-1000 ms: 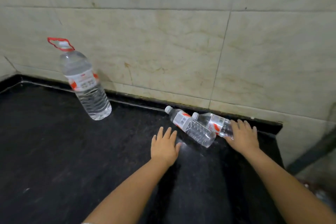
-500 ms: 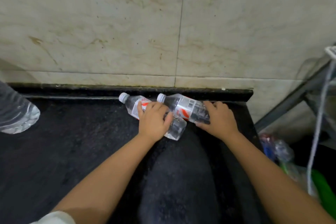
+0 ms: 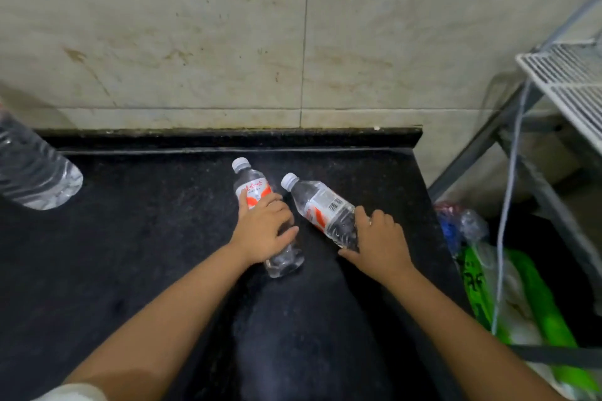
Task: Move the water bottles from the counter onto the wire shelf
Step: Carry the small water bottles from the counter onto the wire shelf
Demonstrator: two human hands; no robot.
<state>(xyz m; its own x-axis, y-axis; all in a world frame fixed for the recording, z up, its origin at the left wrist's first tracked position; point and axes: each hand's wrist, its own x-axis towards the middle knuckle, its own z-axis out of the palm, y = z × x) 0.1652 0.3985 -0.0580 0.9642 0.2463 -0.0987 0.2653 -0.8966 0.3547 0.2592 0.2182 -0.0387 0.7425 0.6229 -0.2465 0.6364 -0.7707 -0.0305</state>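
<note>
1. Left hand (image 3: 264, 231): fingers curled over the middle of a small clear plastic water bottle with a white cap and a red-and-white label (image 3: 252, 187). This left bottle lies on its side on the black speckled stone counter (image 3: 146, 238), cap towards the wall, base towards the person.
2. Right hand (image 3: 378, 242): fingers and thumb wrapped around the lower body of a second small clear plastic bottle with a white cap and a barcode label (image 3: 321, 207). This right bottle lies on the counter, cap angled up and left. Whether its base is lifted off the surface cannot be told.
3. The two small bottles lie near each other, caps apart. Both look filled with clear water.
4. A large clear ribbed plastic water bottle (image 3: 32, 172) stands at the counter's left edge, partly out of view, holding clear liquid.
5. The white wire shelf (image 3: 570, 81) sits at the upper right, well apart from the bottles, on a grey metal frame (image 3: 482, 143).
6. Below the shelf: green and clear plastic bags (image 3: 508, 296); contents not discernible.
</note>
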